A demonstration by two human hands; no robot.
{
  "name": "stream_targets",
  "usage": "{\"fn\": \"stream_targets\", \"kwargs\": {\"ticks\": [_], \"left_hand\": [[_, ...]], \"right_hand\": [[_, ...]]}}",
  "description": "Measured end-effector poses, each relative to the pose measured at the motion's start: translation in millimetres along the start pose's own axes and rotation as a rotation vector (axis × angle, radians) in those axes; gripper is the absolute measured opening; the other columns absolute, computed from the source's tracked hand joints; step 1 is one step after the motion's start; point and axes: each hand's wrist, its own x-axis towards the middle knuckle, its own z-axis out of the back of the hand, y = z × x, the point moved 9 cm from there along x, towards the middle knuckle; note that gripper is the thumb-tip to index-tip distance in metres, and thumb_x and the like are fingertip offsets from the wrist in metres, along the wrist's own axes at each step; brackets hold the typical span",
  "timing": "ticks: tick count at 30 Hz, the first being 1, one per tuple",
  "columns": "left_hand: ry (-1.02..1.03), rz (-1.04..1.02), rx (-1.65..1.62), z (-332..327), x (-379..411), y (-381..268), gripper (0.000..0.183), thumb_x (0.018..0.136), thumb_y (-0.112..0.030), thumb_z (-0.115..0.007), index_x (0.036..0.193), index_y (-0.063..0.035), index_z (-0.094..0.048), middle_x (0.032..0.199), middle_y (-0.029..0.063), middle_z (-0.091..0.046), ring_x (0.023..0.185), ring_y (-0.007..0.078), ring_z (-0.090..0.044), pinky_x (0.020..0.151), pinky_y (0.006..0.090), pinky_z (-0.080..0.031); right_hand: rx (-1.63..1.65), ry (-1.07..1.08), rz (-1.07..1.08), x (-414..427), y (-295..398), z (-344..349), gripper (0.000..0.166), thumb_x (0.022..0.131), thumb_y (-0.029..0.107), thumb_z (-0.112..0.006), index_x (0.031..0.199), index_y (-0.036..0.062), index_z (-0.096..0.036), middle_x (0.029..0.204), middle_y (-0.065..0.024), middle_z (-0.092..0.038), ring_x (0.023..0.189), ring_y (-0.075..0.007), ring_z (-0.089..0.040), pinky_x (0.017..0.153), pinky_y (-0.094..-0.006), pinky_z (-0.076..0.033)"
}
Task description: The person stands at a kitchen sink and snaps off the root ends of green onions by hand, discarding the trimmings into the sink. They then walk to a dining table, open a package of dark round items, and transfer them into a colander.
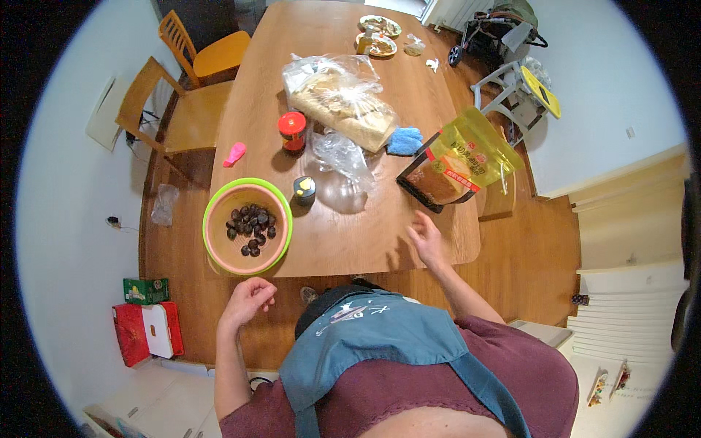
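My left hand [251,300] is off the table's near edge, just below a pink basket [214,241] nested in a green bowl [206,236]. Dark round fruits [252,223] lie in the basket. My left fingers are curled and hold nothing visible. Over the table's near right part, my right hand [426,236] has its fingers apart and touches nothing visible. Beyond it stands a large yellow-green and brown stand-up pouch [449,169]. A small dark container [304,191] is right of the basket, and a red-lidded jar [292,132] stands behind it.
On the wooden table [350,257] are a paper bag in clear plastic [350,109], a crumpled plastic bag [342,159], a blue cloth [404,141] and a pink balloon-like item [235,154]. Plates of food [380,26] and a bottle [365,41] stand far back. Wooden chairs [197,117] flank the left side.
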Motion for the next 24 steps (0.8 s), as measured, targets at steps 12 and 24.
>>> {"fn": "stream_targets", "kwargs": {"ticks": [12, 24], "left_hand": [[-0.007, -0.1, -0.022, 40, -26, 14, 0.016, 0.084, -0.016, -0.056, 0.085, -0.0004, -0.056, 0.07, 0.0031, -0.057, 0.058, 0.0077, -0.052, 0.055, 0.0209, -0.044], [0.195, -0.296, 0.224, -9, 3, -31, 0.021, 0.083, -0.021, -0.057, 0.087, -0.0003, -0.059, 0.073, 0.0039, -0.06, 0.065, 0.0094, -0.055, 0.059, 0.0248, -0.047]], "right_hand": [[0.449, 0.338, -0.763, 95, 20, -171, 0.064, 0.073, 0.056, -0.056, 0.106, 0.0013, -0.05, 0.09, -0.0124, -0.055, 0.074, -0.021, -0.057, 0.064, -0.0401, -0.049], [0.969, -0.078, -0.77, 127, 7, -177, 0.034, 0.084, 0.031, -0.051, 0.111, 0.0114, -0.045, 0.102, -0.009, -0.054, 0.081, -0.0233, -0.056, 0.063, -0.0361, -0.051]]}}
